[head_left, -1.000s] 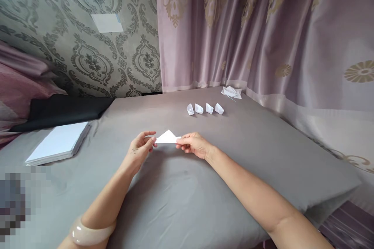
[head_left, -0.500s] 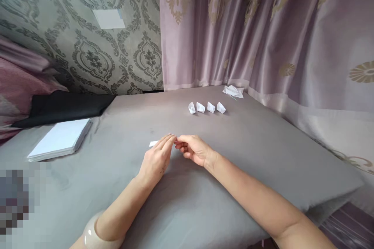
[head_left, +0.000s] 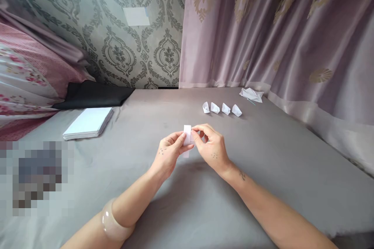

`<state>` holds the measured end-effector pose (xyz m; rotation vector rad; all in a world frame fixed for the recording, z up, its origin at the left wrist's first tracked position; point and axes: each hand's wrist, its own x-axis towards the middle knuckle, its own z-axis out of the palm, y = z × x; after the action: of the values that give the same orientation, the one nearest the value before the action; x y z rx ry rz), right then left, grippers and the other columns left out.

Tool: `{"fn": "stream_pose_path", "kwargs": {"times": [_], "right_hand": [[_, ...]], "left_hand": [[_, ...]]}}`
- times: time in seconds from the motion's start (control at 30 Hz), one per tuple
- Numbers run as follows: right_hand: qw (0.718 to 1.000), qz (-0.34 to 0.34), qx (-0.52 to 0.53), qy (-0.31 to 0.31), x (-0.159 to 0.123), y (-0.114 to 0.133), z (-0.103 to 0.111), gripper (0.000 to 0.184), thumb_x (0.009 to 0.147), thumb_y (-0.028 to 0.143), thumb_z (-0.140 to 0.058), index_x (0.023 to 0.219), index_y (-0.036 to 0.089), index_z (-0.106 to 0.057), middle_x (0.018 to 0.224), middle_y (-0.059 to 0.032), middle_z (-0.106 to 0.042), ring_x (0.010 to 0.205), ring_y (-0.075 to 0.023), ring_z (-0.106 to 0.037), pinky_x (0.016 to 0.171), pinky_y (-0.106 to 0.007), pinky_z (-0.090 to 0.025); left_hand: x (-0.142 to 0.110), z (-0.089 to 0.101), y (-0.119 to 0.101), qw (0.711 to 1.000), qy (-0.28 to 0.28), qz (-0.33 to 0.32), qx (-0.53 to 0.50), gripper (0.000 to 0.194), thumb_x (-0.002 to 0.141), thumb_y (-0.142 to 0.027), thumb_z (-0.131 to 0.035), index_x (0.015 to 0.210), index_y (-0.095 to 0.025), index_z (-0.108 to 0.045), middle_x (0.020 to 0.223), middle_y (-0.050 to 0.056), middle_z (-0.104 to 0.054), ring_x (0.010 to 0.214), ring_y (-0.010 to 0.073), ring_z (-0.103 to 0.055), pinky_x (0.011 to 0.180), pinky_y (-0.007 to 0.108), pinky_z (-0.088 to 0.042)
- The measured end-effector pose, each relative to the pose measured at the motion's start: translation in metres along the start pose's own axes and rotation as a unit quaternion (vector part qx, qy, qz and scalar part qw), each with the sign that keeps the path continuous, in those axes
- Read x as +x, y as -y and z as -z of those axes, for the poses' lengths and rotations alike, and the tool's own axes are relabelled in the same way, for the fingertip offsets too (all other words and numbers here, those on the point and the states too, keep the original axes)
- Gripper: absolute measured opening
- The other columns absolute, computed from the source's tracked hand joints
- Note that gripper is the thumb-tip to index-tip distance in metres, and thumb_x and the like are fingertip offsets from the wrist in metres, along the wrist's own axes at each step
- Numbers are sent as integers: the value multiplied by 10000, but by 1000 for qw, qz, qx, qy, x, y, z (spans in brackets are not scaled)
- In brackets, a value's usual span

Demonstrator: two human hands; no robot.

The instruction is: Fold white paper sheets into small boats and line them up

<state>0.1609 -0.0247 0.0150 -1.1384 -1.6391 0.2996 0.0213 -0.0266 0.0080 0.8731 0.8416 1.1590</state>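
A small strip of folded white paper (head_left: 187, 134) is held up between both hands, above the grey cloth. My left hand (head_left: 171, 148) pinches its left side, thumb in front and fingers behind. On the other side my right hand (head_left: 212, 146) is closed on the paper's right edge with thumb and fingertips. Part of the paper shows below the left fingers; the rest is hidden by the fingers. Beyond the hands, several small folded white paper pieces (head_left: 215, 108) stand in a row.
A stack of white paper (head_left: 87, 122) lies at the left, before a black cloth (head_left: 96, 94). More folded paper (head_left: 250, 94) with a thin stick (head_left: 251, 102) sits at the far right corner. Behind the grey-covered table (head_left: 140, 194) hang pink curtains (head_left: 216, 46).
Both hands have lifted and turned the paper upright; it lay low between them before. The left hand has rolled from palm down to thumb up. The view has swung left.
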Motion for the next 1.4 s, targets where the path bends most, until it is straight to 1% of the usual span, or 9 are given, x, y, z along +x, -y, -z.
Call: {"fn": "stream_pose_path", "kwargs": {"times": [0.13,0.27,0.4,0.6,0.7,0.8,0.93,1.23,1.4], "right_hand": [[1000,-16,-18,8,-4,-3,-4,56,872,239,-573,877,223,-626,854,1,-660,678,-124,-536,670,-261,-450],[1000,-11,-23,14,-6,-2,-4,83,878,194,-548,889,230,-623,863,0,-659,717,-130,-565,673,-256,-449],[1000,1,-13,8,-7,1,-4,77,887,194,-545,886,232,-611,860,5,-657,723,-123,-575,677,-247,-452],[1000,12,3,8,-8,2,-4,47,868,197,-581,887,238,-567,818,19,-629,621,-101,-524,629,-230,-458],[999,35,1,-7,-10,2,-4,60,871,186,-580,882,238,-551,794,21,-622,618,-99,-523,620,-224,-462],[996,86,-18,-8,-11,0,-4,94,893,157,-537,860,236,-576,826,-4,-639,704,-115,-581,642,-230,-471],[992,118,-54,-9,-12,-2,-5,180,910,151,-509,977,243,-649,889,-33,-667,793,-131,-629,672,-239,-490],[997,52,-57,18,-12,-1,-5,208,936,226,-484,1008,245,-678,947,-53,-682,859,-154,-636,741,-273,-502],[1000,12,-24,16,-11,0,-6,150,925,269,-520,917,240,-666,915,-33,-673,755,-134,-605,696,-257,-485]], "left_hand": [[1,1,4,1000,9,-15,10,348,808,-422,-684,1007,-137,-708,1046,93,-698,951,204,-651,935,383,-519],[2,1,6,999,22,-45,20,369,832,-431,-655,1064,-147,-692,1106,105,-695,1051,246,-640,982,402,-490],[3,2,9,997,21,-65,30,375,856,-429,-625,1124,-170,-673,1119,94,-696,1067,249,-641,989,400,-483],[4,2,11,995,33,-84,39,331,870,-405,-611,1110,-188,-682,1124,75,-694,1049,231,-647,982,378,-486],[4,2,11,994,36,-91,40,321,874,-397,-608,1107,-189,-683,1117,71,-695,1028,224,-654,973,376,-492],[5,3,13,995,33,-88,36,315,872,-397,-611,1097,-191,-686,1114,68,-695,1040,222,-646,973,370,-493],[5,3,14,996,33,-84,30,311,870,-393,-615,1101,-197,-686,1120,63,-694,1063,219,-633,976,363,-492],[1,0,10,996,30,-73,32,323,862,-394,-623,1098,-184,-692,1114,70,-703,1047,231,-647,962,378,-509],[0,-2,8,996,32,-67,46,358,843,-394,-647,1125,-177,-687,1112,78,-706,1046,241,-650,973,395,-503]]}}
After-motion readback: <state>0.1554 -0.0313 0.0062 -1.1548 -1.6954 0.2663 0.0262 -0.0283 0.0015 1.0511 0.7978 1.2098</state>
